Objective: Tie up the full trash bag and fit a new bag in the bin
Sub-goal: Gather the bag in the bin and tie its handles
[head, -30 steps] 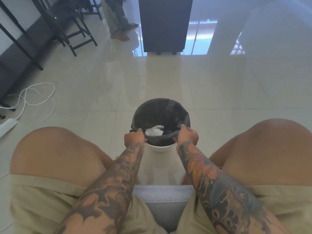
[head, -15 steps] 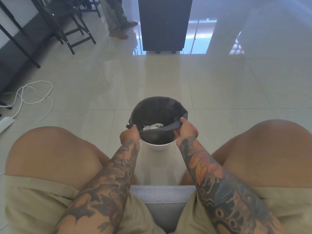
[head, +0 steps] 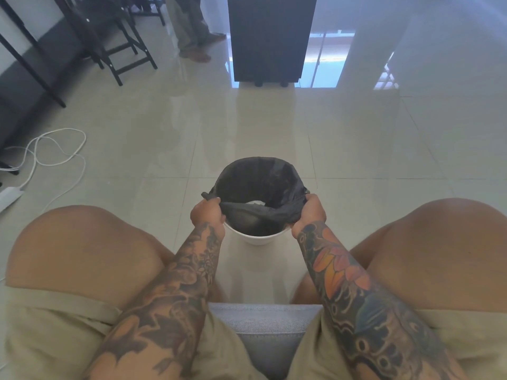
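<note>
A small white bin [head: 258,239] stands on the tiled floor between my knees, lined with a black trash bag [head: 255,182]. My left hand [head: 206,215] grips the bag's near edge on the left side. At the right side my right hand [head: 311,212] grips the same edge. The near edge is pulled off the rim and stretched between my fists, so the white rim shows below it. The far edge still hugs the rim. A bit of white paper waste [head: 256,202] peeks out inside.
I sit on a grey cushion [head: 264,325] with my knees on either side of the bin. A dark cabinet [head: 270,37] stands ahead. Black chairs [head: 120,48] and a person's legs [head: 192,31] are at the far left. White cables [head: 49,152] and a power strip [head: 8,194] lie on the left floor.
Both hands have lifted the bag's near edge off the rim and drawn it up and inward. More white rim shows, and less of the paper inside is visible.
</note>
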